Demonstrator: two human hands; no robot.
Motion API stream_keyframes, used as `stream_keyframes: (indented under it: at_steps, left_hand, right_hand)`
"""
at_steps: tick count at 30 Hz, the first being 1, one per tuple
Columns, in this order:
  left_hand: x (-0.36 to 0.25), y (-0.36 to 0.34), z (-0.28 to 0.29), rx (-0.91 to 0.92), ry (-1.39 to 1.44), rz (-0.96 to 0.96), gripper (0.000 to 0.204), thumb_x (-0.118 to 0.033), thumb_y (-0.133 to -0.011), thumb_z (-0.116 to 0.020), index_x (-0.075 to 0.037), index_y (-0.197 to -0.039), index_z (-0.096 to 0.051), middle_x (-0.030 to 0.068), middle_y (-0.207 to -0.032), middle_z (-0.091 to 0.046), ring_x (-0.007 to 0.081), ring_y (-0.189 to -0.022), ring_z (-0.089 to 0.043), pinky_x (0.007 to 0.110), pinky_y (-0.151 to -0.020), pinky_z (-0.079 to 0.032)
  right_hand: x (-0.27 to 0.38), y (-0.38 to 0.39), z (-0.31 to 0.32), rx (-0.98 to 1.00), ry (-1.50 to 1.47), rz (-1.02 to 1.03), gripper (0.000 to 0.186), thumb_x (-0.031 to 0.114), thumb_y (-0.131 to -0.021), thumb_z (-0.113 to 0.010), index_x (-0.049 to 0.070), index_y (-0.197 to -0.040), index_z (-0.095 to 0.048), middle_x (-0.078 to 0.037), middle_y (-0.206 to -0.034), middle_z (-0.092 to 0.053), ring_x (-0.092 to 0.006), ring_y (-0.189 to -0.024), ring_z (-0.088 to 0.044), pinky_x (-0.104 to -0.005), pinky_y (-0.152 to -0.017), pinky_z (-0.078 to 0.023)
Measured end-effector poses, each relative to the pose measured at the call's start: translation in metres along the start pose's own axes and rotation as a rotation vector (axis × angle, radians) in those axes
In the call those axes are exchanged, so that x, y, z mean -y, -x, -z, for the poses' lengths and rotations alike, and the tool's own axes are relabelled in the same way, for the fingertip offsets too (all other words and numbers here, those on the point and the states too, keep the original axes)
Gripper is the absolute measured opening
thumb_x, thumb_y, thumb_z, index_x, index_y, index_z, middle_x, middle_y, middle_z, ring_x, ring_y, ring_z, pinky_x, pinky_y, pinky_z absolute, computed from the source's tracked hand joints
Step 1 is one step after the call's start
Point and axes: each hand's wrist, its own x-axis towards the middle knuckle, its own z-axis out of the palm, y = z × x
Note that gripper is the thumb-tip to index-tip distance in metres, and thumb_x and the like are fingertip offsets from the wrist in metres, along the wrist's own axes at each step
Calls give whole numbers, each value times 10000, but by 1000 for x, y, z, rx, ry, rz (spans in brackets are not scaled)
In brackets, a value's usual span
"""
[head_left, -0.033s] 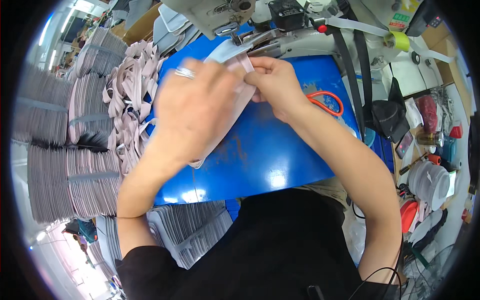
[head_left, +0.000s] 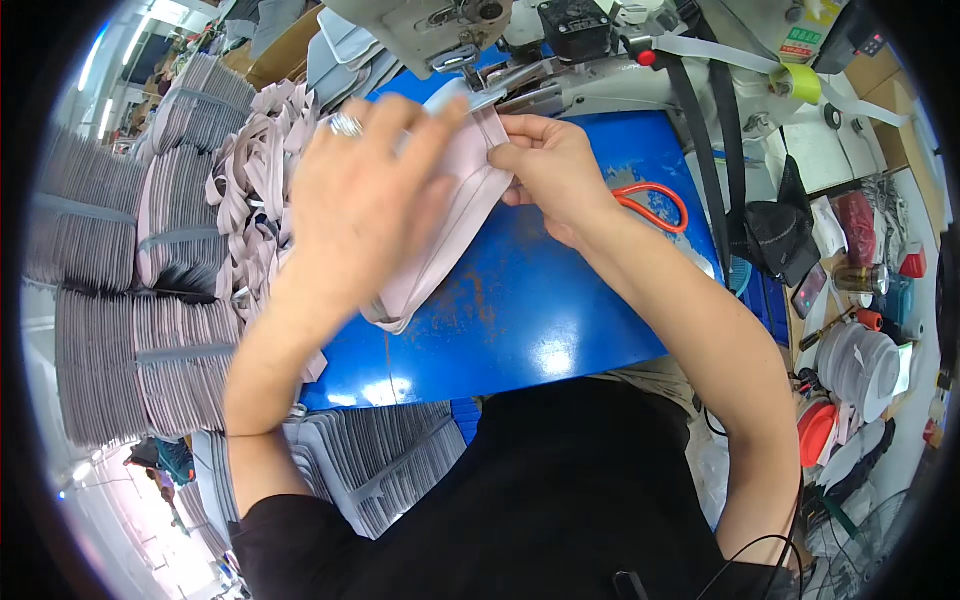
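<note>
A flat, pale pink fabric piece (head_left: 450, 240) with a bound edge lies slantwise on the blue table, its far end near the sewing machine's presser foot (head_left: 455, 60). My right hand (head_left: 548, 165) pinches its upper right edge between thumb and fingers. Over the left side of the piece is my left hand (head_left: 370, 190), blurred by motion, with a ring on one finger. Its fingers look spread and hold nothing that shows. The hand hides part of the fabric, and whether it touches the piece is unclear.
Red-handled scissors (head_left: 655, 207) lie right of my right hand. Bundled stacks of fabric pieces (head_left: 180, 360) and loose pink strips (head_left: 255, 180) line the left side. More grey pieces (head_left: 375, 465) sit below the table edge (head_left: 480, 390). Black straps (head_left: 725, 150) hang at right.
My left hand has shifted left and its fingers have spread, uncovering more of the pink fabric piece. My right hand keeps its pinch in the same place.
</note>
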Motion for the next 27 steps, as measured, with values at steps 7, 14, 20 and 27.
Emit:
stream_keyframes:
  at_steps: [7, 14, 20, 27]
  left_hand:
    - [67, -10, -1, 424, -112, -267, 633, -88, -859, -630, -216, -1478, -598, 107, -939, -630, 284, -726, -709, 399, -640, -575]
    - [66, -26, 8, 430, -220, -362, 582, -130, -865, -665, -200, -1443, -645, 100, -981, -648, 241, -685, -705, 350, -622, -576]
    - [48, -28, 3, 444, -294, -278, 516, -155, -874, -660, -138, -1389, -676, 84, -958, -649, 209, -677, -703, 334, -607, -567]
    - [15, -21, -6, 458, -340, -104, 514, -142, -867, -656, -107, -1379, -673, 67, -889, -633, 206, -638, -689, 320, -534, -537]
  right_hand:
    - [-7, 3, 1, -8, -50, 6, 336, 65, -886, -737, 23, -1219, -732, 21, -896, -687, -52, -713, -581, -233, -571, -454]
    - [-1, -7, -3, 1, -144, 21, 300, 40, -899, -731, -31, -1191, -736, -26, -883, -710, -68, -676, -581, -235, -563, -468]
    - [-6, -15, -6, -41, -178, 18, 258, 110, -936, -766, 1, -1169, -748, -23, -905, -736, -69, -721, -635, -234, -589, -505]
    - [-11, -16, -5, 2, -226, 44, 263, 118, -968, -742, -3, -1202, -737, -47, -993, -757, -101, -807, -694, -282, -690, -594]
